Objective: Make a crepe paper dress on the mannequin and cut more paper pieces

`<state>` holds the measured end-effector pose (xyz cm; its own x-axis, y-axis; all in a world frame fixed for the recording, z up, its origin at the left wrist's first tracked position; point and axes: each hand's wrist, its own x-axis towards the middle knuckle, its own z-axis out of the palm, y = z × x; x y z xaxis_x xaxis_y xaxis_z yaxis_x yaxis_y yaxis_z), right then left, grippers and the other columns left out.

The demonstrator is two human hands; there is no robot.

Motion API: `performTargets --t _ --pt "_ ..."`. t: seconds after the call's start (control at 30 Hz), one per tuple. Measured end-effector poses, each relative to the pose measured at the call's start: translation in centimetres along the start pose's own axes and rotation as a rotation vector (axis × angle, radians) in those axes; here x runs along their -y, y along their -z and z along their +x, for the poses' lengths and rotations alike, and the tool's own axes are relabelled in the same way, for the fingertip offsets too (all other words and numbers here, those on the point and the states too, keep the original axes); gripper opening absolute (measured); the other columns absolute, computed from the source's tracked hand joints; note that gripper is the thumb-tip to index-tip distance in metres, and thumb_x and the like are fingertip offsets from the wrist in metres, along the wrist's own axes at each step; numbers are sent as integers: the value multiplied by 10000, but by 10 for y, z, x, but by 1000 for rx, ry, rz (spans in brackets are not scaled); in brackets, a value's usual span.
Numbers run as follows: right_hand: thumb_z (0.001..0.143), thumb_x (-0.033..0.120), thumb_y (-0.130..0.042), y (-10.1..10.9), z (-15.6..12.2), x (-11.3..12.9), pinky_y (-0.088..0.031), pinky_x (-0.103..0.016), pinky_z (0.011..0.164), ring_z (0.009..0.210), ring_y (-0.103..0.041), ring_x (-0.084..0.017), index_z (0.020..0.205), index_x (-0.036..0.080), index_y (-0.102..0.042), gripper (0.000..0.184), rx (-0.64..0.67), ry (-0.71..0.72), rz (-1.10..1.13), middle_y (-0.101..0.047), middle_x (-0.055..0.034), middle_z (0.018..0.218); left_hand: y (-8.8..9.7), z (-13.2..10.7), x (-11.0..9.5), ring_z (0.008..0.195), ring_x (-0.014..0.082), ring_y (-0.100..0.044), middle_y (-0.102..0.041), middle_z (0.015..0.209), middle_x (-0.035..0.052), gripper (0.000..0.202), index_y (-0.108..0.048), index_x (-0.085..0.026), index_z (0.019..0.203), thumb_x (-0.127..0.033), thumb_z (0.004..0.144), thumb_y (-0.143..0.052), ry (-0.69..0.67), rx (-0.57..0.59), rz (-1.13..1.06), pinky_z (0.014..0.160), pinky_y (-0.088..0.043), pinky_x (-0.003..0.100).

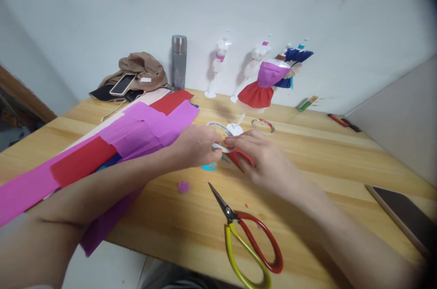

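The left hand [196, 145] is curled, its fingers closed on a white tape ring [221, 147] near the middle of the table [324, 161]. The right hand [269, 161] comes in from the right with its fingers stretched out, the tips meeting the same ring; it is blurred, and I cannot tell whether it grips or only touches. A red paper piece [241, 158] lies under its fingers, and a teal scrap [209, 167] sits just below the left hand.

Nearer, a small purple scrap [183, 186] lies on the wood, and to its right a pair of scissors [251, 239] with one red and one yellow handle, blades closed and pointing far-left. Under the left forearm, long sheets of magenta crepe paper [146, 127] and red crepe paper [83, 161] run from the near left edge toward the middle.

Just beyond the hands stand a second tape roll [262, 125] and a dressed doll figure [262, 82] in a red skirt and purple top. A bare white figure [218, 63] stands by the wall to its left, then a grey flask [179, 61], then a brown cloth [143, 68] with a phone [122, 84] on it. Far right lie a green stick [307, 103] and a red pen [343, 121]; a dark tablet [403, 214] lies at the near right edge.

The table is pale wood, pushed against a plain white wall [102, 11]
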<state>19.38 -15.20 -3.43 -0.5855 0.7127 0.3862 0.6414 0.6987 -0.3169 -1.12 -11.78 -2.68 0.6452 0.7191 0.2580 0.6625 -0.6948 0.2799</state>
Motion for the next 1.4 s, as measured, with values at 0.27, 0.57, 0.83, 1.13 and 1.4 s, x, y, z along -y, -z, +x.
performTargets --t 0.27,0.57,0.83,1.13,1.4 --pt "964 196 -484 23 -3 -17 -548 -339 743 855 -705 -214 1039 253 -741 274 96 -13 179 -768 -65 939 20 8 19 572 82 -466 -570 594 -23 145 -734 -144 736 -222 776 -619 43 160 -526 534 -343 201" --pt "931 273 -542 46 -9 -32 -517 -368 685 734 -685 -232 995 253 -749 217 92 -52 119 -759 -69 852 43 6 26 743 110 -625 -740 1017 49 383 -728 -182 1165 -136 826 -558 85 -11 -344 719 -501 226" --pt "860 181 -517 1 1 -54 -474 -352 608 667 -637 -225 944 224 -729 232 93 -182 63 -733 -71 819 75 3 91 715 162 -573 -691 762 58 179 -733 -140 776 -253 818 -601 420 119 275 662 -364 258" --pt "835 77 -477 -53 6 -59 -537 -403 799 844 -678 -259 921 148 -725 271 53 -141 24 -719 -151 951 25 0 67 648 187 -512 -502 542 22 336 -613 -165 617 -470 730 -698 368 437 260 633 -348 290" --pt "841 52 -446 -56 4 -62 -565 -408 910 989 -718 -248 1050 159 -729 368 47 -152 64 -756 -133 1090 17 7 91 586 143 -460 -441 475 -18 216 -511 -183 553 -174 708 -663 463 463 107 619 -354 266"
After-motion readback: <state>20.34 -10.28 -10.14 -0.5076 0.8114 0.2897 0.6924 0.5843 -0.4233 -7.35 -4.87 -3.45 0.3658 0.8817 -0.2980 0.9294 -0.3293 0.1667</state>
